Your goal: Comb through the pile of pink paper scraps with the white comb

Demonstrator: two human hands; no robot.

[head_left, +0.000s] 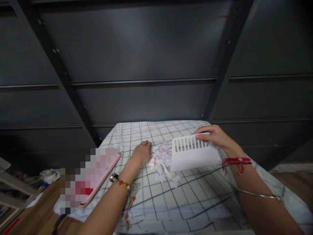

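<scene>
My right hand (215, 137) grips the far rim of a white slotted plastic basket (195, 159), thumb over the slotted side and fingers behind it. The basket is tilted on its side, its left edge against a loose heap of torn paper scraps (162, 158), white with pink and red marks. My left hand (142, 152) lies on the cloth just left of the heap, fingers low and slightly bent, holding nothing that I can see. Its fingertips are partly hidden from view. The basket's inside is hidden.
A white cloth with dark grid lines (137, 130) covers the table. On the left lies a pink-cased phone or tablet (102, 173), partly blurred out, with a black cable (58, 223). Dark metal panels (144, 101) rise behind the table. A pale frame (14, 186) stands at lower left.
</scene>
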